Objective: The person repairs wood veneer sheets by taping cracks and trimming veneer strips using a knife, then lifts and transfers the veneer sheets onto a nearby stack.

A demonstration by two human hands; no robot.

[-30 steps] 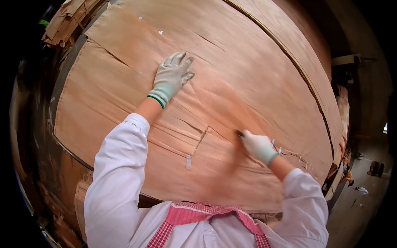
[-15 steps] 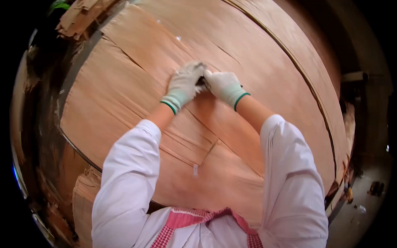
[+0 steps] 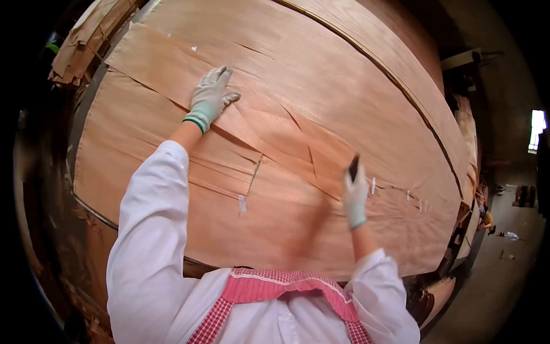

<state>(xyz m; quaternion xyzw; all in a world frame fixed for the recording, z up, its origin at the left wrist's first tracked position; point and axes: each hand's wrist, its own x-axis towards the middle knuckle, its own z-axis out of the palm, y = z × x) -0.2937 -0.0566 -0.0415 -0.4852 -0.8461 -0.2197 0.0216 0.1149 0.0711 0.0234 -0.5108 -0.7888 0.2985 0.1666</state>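
Wide sheets of thin reddish wood veneer [image 3: 321,74] are spread in front of me. My left hand [image 3: 210,97], in a white glove with a green cuff, lies with fingers stretched on a darker veneer strip [image 3: 263,135] that runs diagonally across the sheets. Farther right, my right hand [image 3: 355,198], gloved too and smeared by motion, is closed around a dark-bladed tool [image 3: 354,168]. The tool points up over the strip's right end; whether it touches the wood I cannot tell. Small white tape pieces [image 3: 242,203] stick to the veneer near a split seam.
A long dark gap [image 3: 395,77] crosses the sheets on the far side. Torn veneer scraps [image 3: 86,49] are heaped at the upper left. More veneer pieces [image 3: 440,295] hang past the right edge, above a grey floor [image 3: 504,275] with scattered items.
My hands were together at mid-sheet and are now apart. The left has opened flat on the strip, while the right has swung right and nearer to me with the tool. My view has shifted.
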